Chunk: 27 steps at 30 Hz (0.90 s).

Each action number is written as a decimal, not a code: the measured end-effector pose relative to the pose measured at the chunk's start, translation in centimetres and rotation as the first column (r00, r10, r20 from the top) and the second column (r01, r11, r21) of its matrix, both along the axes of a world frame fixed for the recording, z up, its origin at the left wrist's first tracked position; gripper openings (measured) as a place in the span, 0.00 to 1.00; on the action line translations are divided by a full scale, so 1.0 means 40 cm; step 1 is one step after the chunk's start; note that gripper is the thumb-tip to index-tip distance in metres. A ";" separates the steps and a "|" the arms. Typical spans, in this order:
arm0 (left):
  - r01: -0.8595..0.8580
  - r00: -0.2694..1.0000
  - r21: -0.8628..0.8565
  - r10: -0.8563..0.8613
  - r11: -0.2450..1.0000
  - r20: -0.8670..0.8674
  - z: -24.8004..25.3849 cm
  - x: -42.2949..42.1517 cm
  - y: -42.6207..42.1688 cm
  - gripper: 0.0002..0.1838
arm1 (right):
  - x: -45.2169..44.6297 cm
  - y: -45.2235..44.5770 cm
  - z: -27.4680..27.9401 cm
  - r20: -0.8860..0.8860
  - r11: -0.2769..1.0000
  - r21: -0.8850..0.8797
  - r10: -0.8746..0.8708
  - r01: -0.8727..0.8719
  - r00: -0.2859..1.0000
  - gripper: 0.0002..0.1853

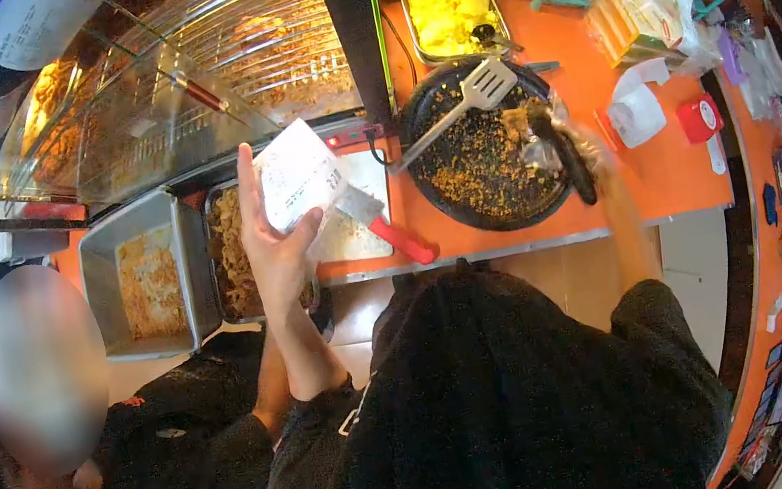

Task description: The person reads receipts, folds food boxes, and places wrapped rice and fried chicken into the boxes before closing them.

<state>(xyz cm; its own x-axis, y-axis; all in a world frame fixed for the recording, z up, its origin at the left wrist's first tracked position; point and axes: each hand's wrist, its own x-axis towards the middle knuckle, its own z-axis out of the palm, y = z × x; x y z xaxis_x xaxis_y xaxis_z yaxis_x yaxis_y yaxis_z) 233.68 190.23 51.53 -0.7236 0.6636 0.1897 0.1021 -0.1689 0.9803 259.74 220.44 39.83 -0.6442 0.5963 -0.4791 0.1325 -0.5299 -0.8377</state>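
My left hand (275, 247) holds up a white paper packet (297, 172) with dark print, thumb at the front and fingers behind. My right hand (593, 154), in a clear plastic glove, is closed round a long dark handle (568, 157) over the right side of a round black pan (508, 212). The far end of that tool is hard to make out beside some brown food. Brown crumbs are scattered in the pan, and a metal slotted spatula (489, 85) lies across its rim. Below the packet, a red-handled scraper (395, 234) rests on a white board (350, 240).
Behind the pan sits a tray of yellow food (449, 8). A deep grey metal bin (198, 273) and a tray of brown meat (226, 239) stand left, below a glass warming case (215, 79). Another person's sleeve (190, 457) is close at my left. Stacked packaging (636, 26) stands right.
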 end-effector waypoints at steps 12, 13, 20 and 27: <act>0.047 0.998 -0.035 -0.048 0.998 -0.030 -0.011 0.014 0.003 0.46 | 0.032 0.111 -0.132 0.120 0.854 0.517 -0.005 -0.058 0.993 0.29; 0.082 0.996 -0.018 -0.081 0.996 0.039 -0.023 0.010 0.002 0.46 | 0.013 0.086 -0.098 -0.117 0.873 0.475 -0.060 0.109 0.991 0.27; 0.159 0.984 -0.072 -0.152 0.985 0.097 -0.026 0.026 0.010 0.47 | 0.001 0.105 -0.123 0.324 0.834 0.494 0.085 -0.245 0.942 0.23; 0.279 0.957 -0.149 -0.263 0.949 0.119 -0.035 0.020 0.021 0.46 | -0.091 0.038 -0.199 0.580 0.588 0.685 -0.082 -0.431 0.810 0.30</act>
<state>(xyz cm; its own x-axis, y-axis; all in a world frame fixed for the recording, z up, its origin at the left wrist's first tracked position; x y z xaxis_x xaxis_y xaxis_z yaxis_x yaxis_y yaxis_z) 234.47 191.07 50.14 -0.5215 0.8533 0.0015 -0.0215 -0.0149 0.9997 256.09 221.97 31.87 -0.5882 0.7891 -0.1770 0.6686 0.3513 -0.6554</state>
